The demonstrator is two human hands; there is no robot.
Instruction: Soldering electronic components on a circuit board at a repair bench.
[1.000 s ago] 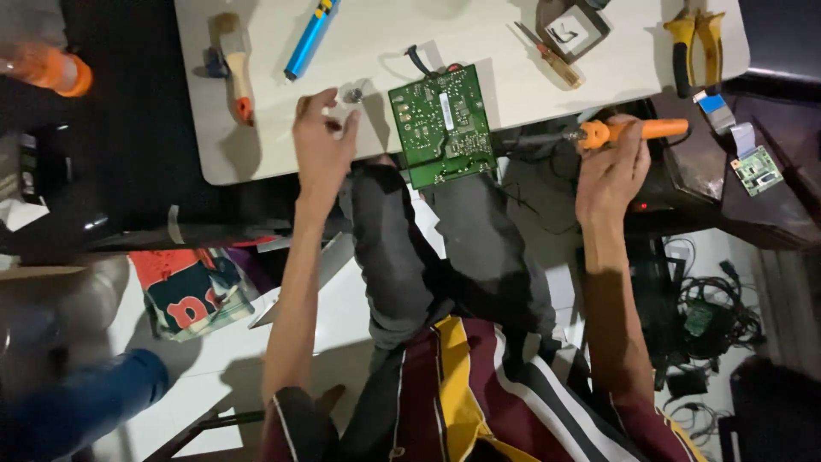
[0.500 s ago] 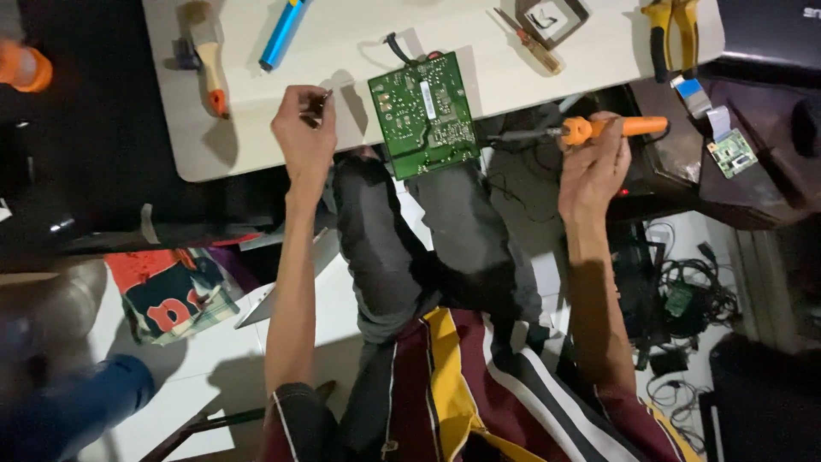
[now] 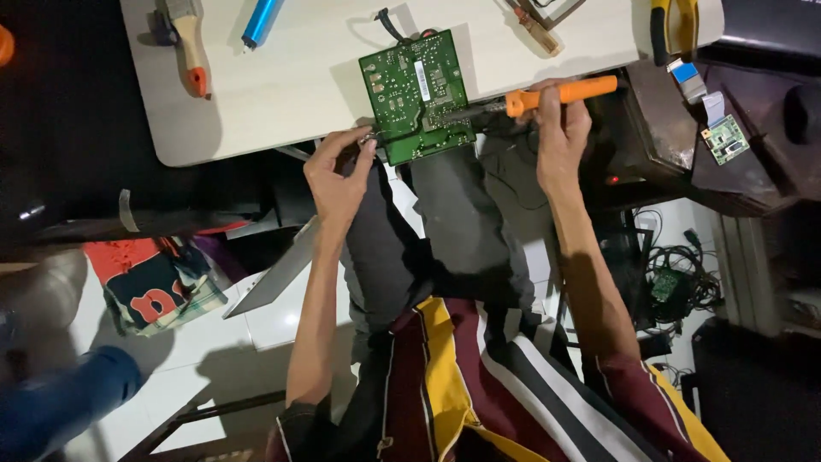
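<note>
Soldering step: right hand [image 3: 560,128] clenched round orange-handled iron [image 3: 547,94], tip on green circuit board [image 3: 417,94]; left hand [image 3: 338,171] pinches something small at board edge, identity unclear. Next move likely needs steady tip.

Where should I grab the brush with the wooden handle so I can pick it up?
Hold the brush by its bare wooden handle, around the middle, coming from above with fingers on both long sides. It lies flat on the white table, with open space all around it.

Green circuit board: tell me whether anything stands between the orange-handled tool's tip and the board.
Nothing visible does. The right hand holds the orange-handled tool with its dark shaft reaching straight onto the green circuit board at its right edge. The left hand pinches the board's lower left corner, away from the tip.
</note>
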